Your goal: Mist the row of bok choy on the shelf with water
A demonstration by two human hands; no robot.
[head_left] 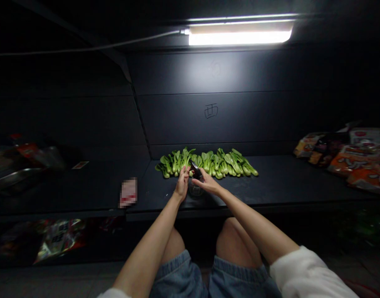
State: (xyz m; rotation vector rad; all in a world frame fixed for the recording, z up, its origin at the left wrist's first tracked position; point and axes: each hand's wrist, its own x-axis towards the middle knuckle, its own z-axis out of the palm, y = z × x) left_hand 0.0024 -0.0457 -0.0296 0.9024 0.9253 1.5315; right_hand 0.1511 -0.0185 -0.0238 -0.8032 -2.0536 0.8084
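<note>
In the head view, a clear bottle (pixel 196 189) with a black top (pixel 195 169) that looks like a spray head stands on the dark shelf, between my hands. My right hand (pixel 209 182) is closed around the black top from the right, its thumb across the near side. On the left side my left hand (pixel 182 184) is held upright with fingers stretched, close by the bottle; whether it touches is unclear. Just behind, leafy bok choy (pixel 230 163) lies in a row along the shelf, partly hidden by my hands and the bottle top.
A lit tube lamp (pixel 239 38) hangs above the dark back panel (pixel 177 118). Colourful snack bags (pixel 360 163) lie at the right. A blurred-out card (pixel 128 193) is at the shelf's left. Shiny packets (pixel 61 238) sit on a lower shelf, and my knees are below the shelf edge.
</note>
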